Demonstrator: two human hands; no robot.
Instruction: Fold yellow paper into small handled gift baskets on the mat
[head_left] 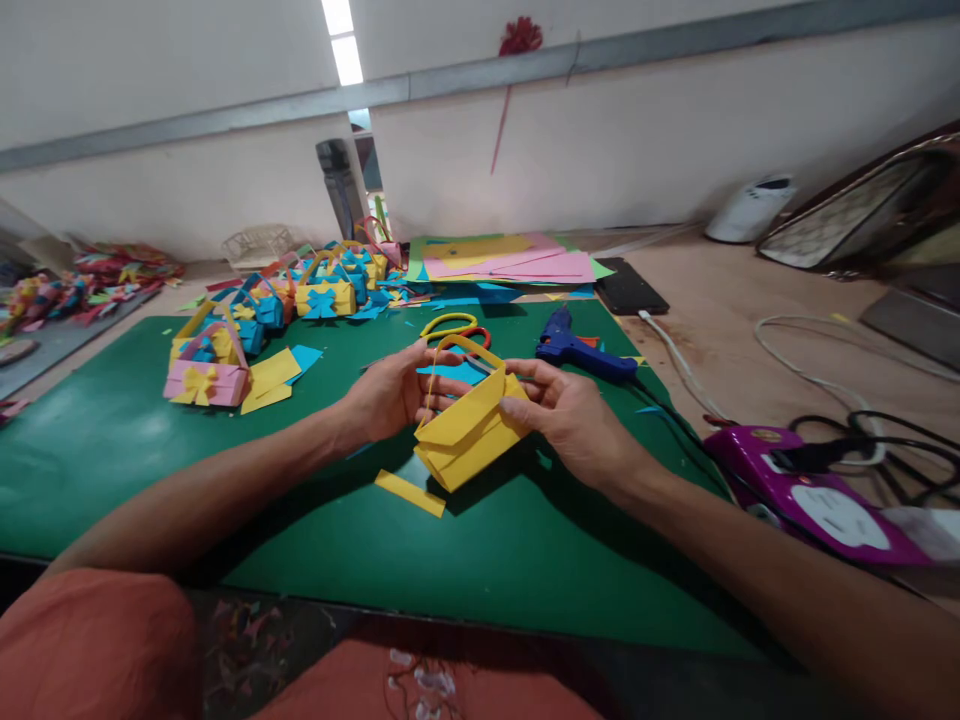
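**Head view: yellow basket held at the handle stage**

Both hands hold a small yellow folded-paper basket [469, 432] with an arched handle above the green cutting mat [150, 440]. The left hand [390, 395] has its fingers closed on the handle's side; the right hand [566, 415] pinches the rim. Judging by this, the handle is being fixed; the next move calls for steady pressure. A blue glue gun [581, 350] lies near.

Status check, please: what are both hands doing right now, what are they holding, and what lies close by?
Left hand and right hand both grip yellow paper basket. Held above green mat. Yellow strip beneath; blue glue gun beside.
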